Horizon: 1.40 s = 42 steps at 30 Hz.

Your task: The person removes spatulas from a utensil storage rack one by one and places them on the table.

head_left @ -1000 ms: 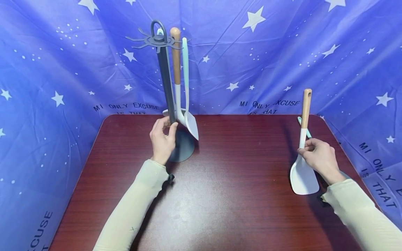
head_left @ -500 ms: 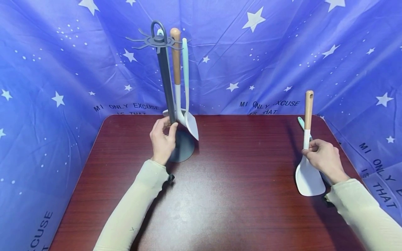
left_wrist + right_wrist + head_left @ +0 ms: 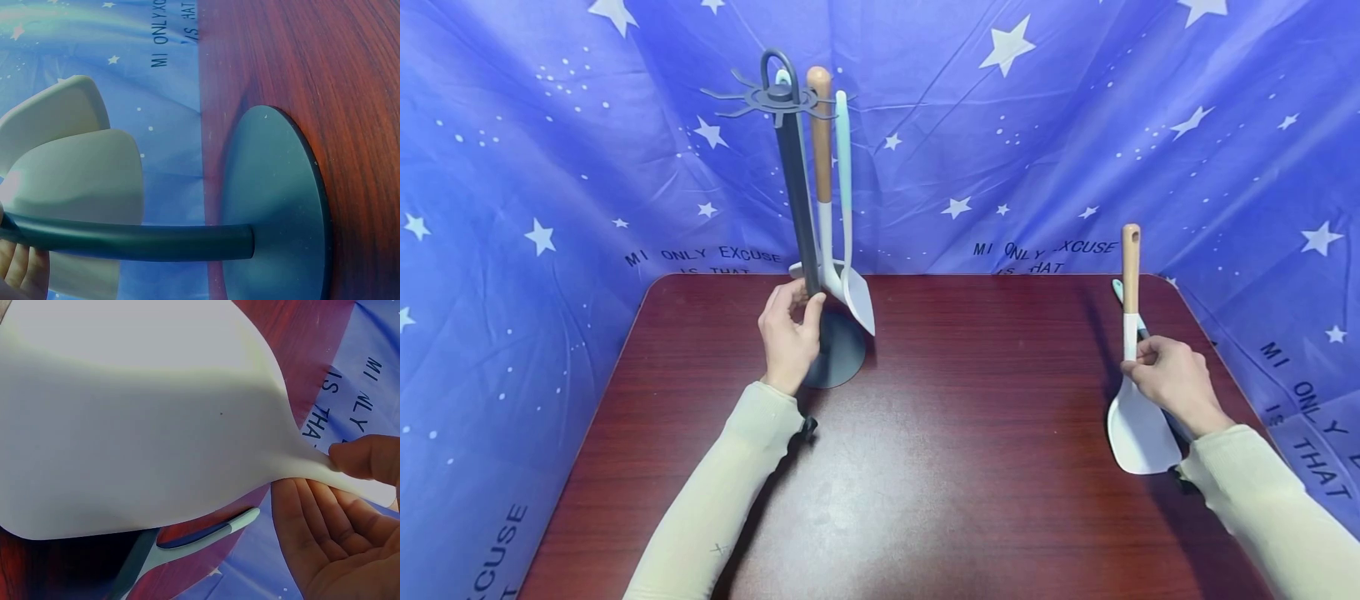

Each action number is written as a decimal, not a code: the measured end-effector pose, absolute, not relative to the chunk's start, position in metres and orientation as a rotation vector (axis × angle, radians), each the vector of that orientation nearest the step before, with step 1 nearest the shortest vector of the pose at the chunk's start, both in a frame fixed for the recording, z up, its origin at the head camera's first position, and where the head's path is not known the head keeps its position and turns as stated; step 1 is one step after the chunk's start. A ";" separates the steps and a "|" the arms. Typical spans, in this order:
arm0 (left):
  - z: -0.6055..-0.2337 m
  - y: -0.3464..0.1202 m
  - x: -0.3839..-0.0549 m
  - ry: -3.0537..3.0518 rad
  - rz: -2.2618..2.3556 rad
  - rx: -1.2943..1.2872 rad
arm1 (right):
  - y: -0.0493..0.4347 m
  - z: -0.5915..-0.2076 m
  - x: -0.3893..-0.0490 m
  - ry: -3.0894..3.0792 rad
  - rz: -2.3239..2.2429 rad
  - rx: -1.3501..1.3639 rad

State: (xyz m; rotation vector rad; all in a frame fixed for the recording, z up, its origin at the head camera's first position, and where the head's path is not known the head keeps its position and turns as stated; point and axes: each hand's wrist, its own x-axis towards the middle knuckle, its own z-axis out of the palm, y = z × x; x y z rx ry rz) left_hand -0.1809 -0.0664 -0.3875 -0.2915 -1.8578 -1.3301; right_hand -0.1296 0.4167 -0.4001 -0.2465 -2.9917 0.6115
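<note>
In the head view my left hand grips the dark post of a utensil stand low down, just above its round base. Hooks ring the stand's top. On its far side hang a wooden-handled utensil and a mint-handled one; a further mint handle end shows behind the top loop. At the right my right hand pinches a white spatula by its neck, blade down and wooden handle up. The right wrist view shows the thumb on one side of the neck and fingers on the other.
Behind the spatula a mint-handled utensil lies on the right of the table, its lower part mostly hidden. The dark red table ends at a blue star-printed curtain around the back and sides.
My right hand has shifted slightly right with the spatula, whose handle end now sits a little lower in the head view. The left hand and the stand have stayed still.
</note>
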 end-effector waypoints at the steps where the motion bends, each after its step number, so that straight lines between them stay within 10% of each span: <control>1: -0.388 -0.067 -0.181 -1.860 -1.329 -0.289 | 0.417 -0.400 -0.130 -2.998 0.609 -0.248; 42: -0.392 -0.069 -0.184 -1.859 -1.333 -0.301 | 0.419 -0.413 -0.152 -3.162 0.528 -0.204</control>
